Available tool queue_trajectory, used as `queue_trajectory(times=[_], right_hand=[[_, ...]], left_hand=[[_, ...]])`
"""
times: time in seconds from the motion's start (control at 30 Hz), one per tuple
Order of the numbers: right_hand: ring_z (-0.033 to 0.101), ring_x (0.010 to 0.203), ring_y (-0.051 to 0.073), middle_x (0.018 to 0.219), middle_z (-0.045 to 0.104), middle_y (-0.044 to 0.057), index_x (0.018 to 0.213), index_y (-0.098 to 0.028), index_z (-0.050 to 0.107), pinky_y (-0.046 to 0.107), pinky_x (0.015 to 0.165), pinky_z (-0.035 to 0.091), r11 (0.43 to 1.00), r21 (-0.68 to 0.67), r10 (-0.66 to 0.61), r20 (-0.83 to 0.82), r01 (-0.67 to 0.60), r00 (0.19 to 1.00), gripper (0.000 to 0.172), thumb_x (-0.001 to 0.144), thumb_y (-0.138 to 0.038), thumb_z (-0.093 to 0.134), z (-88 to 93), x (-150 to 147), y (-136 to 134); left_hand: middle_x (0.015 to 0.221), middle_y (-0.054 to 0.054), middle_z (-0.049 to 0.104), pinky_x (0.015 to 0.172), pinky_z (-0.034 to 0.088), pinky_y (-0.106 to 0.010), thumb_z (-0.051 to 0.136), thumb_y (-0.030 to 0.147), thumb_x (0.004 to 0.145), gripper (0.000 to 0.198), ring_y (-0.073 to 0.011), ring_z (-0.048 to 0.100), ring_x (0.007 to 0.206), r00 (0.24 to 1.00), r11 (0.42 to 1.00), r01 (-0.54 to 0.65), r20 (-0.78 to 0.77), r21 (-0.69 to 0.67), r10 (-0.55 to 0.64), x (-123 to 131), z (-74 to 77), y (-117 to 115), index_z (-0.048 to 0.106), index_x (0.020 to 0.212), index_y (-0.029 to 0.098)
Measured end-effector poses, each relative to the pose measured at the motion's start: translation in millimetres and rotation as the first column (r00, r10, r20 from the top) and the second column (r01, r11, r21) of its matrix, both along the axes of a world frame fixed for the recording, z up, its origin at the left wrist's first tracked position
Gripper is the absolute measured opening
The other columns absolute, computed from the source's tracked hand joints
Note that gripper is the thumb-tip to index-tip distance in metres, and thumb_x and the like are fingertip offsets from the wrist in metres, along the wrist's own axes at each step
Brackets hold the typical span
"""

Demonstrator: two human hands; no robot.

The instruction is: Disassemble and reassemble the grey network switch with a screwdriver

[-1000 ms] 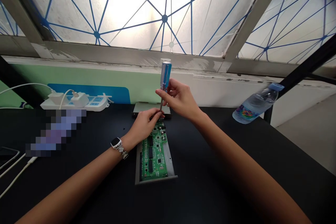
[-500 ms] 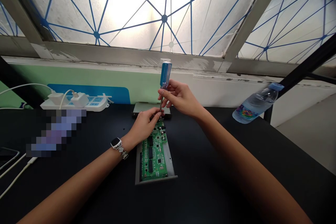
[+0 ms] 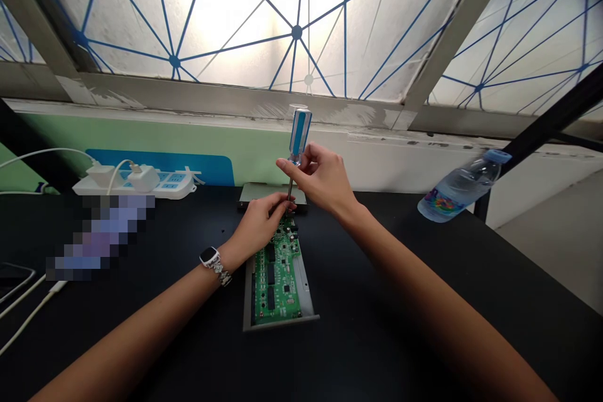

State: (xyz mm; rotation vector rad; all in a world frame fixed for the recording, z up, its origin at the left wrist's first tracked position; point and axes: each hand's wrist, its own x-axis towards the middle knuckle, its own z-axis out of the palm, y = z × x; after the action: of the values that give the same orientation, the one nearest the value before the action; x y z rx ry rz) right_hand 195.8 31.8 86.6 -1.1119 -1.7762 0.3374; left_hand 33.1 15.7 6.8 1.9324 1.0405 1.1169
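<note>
A screwdriver with a clear and blue striped handle stands nearly upright, leaning slightly right. My right hand is closed on the lower end of its handle, the thumb stretched out to the left. Lower down, my left hand pinches the metal shaft near the tip; those fingers hide the tip and whatever it touches. Under them lies a green circuit board, seated in a grey metal tray on the black table. A watch and a metal bracelet are on my left wrist.
Behind the board lies a flat grey metal case. A white power strip with plugs and cables is at the back left, beside a blurred-out patch. On the far left rests a phone. A water bottle leans on the right.
The screwdriver handle has rotated and tilts a little more to the right. My right thumb has swung out leftward across it. My left hand and the board keep their places.
</note>
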Motion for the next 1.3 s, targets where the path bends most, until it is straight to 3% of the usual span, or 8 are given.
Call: queue_trajectory(times=[0.1,0.3,0.4,0.53,0.73,0.87,1.03,1.3], right_hand=[[0.039,0.054,0.012,0.055,0.044,-0.004,0.061,-0.023,0.038,0.028,0.054,0.03,0.995,0.068,-0.084,0.083,0.079,0.993,0.054,0.088,-0.057,0.069,0.0,-4,-3],[0.039,0.052,0.013,0.056,0.048,-0.003,0.062,-0.023,0.038,0.029,0.055,0.026,0.974,0.15,-0.197,0.195,0.17,0.961,0.05,0.092,-0.052,0.065,1.5,-5,-6],[0.045,0.056,0.013,0.063,0.051,-0.002,0.07,-0.023,0.043,0.029,0.057,0.032,0.99,0.135,-0.079,0.218,0.05,0.973,0.039,0.097,-0.046,0.059,1.6,-3,-4],[0.056,0.059,0.014,0.072,0.056,-0.001,0.086,-0.023,0.049,0.029,0.058,0.043,0.988,-0.028,0.152,0.175,-0.15,0.973,0.026,0.101,-0.043,0.051,3.5,2,-1],[0.067,0.061,0.012,0.096,0.065,0.004,0.097,-0.02,0.055,0.027,0.053,0.056,0.842,-0.323,0.425,-0.093,-0.431,0.9,0.023,0.103,-0.041,0.049,9.9,11,3],[0.069,0.061,0.014,0.088,0.069,0.003,0.104,-0.019,0.061,0.026,0.052,0.057,0.846,-0.349,0.395,-0.099,-0.404,0.913,0.028,0.092,-0.044,0.068,8.3,15,4],[0.069,0.059,0.016,0.064,0.068,0.002,0.073,-0.017,0.066,0.028,0.056,0.059,0.859,-0.396,0.317,-0.084,-0.324,0.945,0.027,0.078,-0.037,0.083,1.2,17,8],[0.072,0.061,0.015,0.07,0.073,0.004,0.077,-0.014,0.073,0.026,0.058,0.063,0.82,-0.427,0.35,-0.154,-0.382,0.924,0.02,0.079,-0.033,0.082,0.5,19,11]], left_hand=[[0.105,-0.006,0.08,0.088,0.054,-0.036,0.049,0.031,0.104,0.026,-0.0248,0.074,0.102,1.0,1.0,-0.002,-0.012,0.012,0.002,0,-0.7,0,0.071,0.113,0.02],[0.102,-0.006,0.08,0.09,0.054,-0.036,0.051,0.03,0.103,0.024,-0.0243,0.074,0.099,1.0,1.0,-0.005,-0.007,0.017,0.005,1,-0.3,0,0.072,0.11,0.019],[0.106,-0.007,0.08,0.091,0.055,-0.036,0.052,0.032,0.103,0.025,-0.0246,0.074,0.102,1.0,1.0,0.008,0.012,0.017,-0.009,1,-1.2,0,0.072,0.111,0.019],[0.115,-0.009,0.078,0.097,0.055,-0.038,0.051,0.033,0.104,0.03,-0.0251,0.072,0.11,0.998,0.999,0.046,0.053,0.019,-0.047,0,-3.7,2,0.07,0.123,0.019],[0.11,-0.007,0.08,0.096,0.057,-0.036,0.053,0.032,0.102,0.027,-0.0249,0.074,0.106,0.991,0.997,0.075,0.112,-0.029,-0.072,-1,-4.2,4,0.073,0.116,0.019],[0.102,-0.005,0.081,0.089,0.059,-0.036,0.057,0.033,0.1,0.025,-0.0256,0.076,0.097,0.997,1.0,0.005,0.081,-0.005,-0.004,-1,0.4,2,0.077,0.108,0.019],[0.105,-0.004,0.082,0.09,0.06,-0.038,0.062,0.032,0.097,0.023,-0.0268,0.076,0.099,0.993,1.0,-0.011,0.117,-0.011,0.013,0,2.1,1,0.079,0.107,0.021],[0.098,-0.008,0.082,0.088,0.062,-0.04,0.07,0.034,0.091,0.019,-0.0277,0.077,0.097,0.985,0.997,-0.006,0.171,-0.08,0.019,1,1.6,4,0.078,0.099,0.018]])
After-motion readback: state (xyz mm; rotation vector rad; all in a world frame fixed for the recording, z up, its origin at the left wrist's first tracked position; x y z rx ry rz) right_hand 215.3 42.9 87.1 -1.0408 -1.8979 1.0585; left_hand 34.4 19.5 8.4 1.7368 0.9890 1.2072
